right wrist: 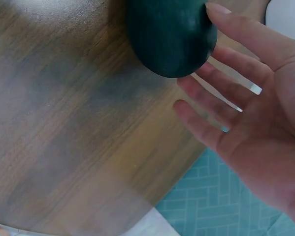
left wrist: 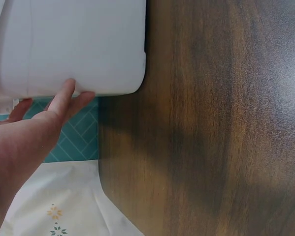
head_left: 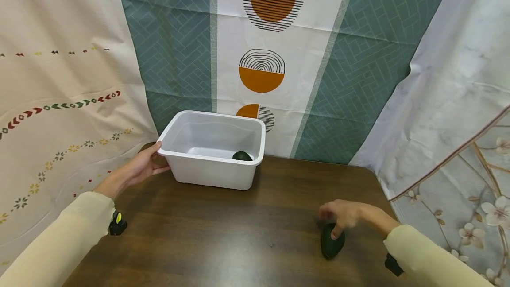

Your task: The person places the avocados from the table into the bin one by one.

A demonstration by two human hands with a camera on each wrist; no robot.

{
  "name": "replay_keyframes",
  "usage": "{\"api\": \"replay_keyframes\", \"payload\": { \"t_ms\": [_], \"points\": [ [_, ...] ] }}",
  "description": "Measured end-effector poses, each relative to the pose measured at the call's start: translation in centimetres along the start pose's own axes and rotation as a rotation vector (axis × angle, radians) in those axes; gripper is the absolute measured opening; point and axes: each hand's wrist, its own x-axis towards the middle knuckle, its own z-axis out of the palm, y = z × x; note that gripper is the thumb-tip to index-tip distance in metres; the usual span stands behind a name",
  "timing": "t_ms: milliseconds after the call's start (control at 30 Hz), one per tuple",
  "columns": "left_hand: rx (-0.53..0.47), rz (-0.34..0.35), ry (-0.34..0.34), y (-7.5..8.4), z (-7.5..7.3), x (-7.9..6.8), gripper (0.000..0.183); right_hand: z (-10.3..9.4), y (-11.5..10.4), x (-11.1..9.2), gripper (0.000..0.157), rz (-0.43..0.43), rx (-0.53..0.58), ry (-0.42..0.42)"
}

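A white plastic bin [head_left: 211, 169] stands at the back of the table. My left hand [head_left: 141, 167] is at its left end, the thumb at the rim's corner and nearly straight fingers [left wrist: 63, 101] touching the side wall. On the right of the table lies a dark green avocado [head_left: 330, 248], smooth and egg-shaped. My right hand [head_left: 345, 214] reaches over it from the far side, thumb at its skin and the other fingers [right wrist: 206, 93] spread loosely beside and partly behind it. A second avocado [head_left: 241, 156] lies in the bin, its lower part hidden by the front wall.
The brown wooden table [head_left: 239, 225] ends at a patterned cloth [head_left: 259, 39] behind the bin. A cream cloth [head_left: 52, 92] hangs on the left and a pale flowered cloth [head_left: 450, 145] on the right. Bare tabletop lies between the bin and the right hand.
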Motion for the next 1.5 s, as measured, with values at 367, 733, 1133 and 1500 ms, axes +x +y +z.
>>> {"api": "replay_keyframes", "payload": {
  "t_ms": [367, 733, 1133, 1500],
  "points": [
    [-0.005, 0.001, 0.007, 0.0, 0.1, -0.1, 0.079, 0.3, -0.5, -0.1, 0.044, 0.116, -0.027, -0.110],
    [-0.014, 0.009, 0.007, -0.1, -0.2, -0.2, 0.078, -0.3, 0.1, 0.5, 0.040, -0.037, -0.031, 0.064],
    [-0.024, 0.001, 0.000, -0.1, -0.1, -0.1, 0.078, -0.1, 0.1, 3.8, 0.041, -0.120, -0.032, 0.347],
    [-0.024, 0.009, 0.002, -0.2, -0.1, -0.1, 0.077, 0.3, -0.1, 5.6, 0.043, -0.149, -0.019, 0.387]
  ]
}}
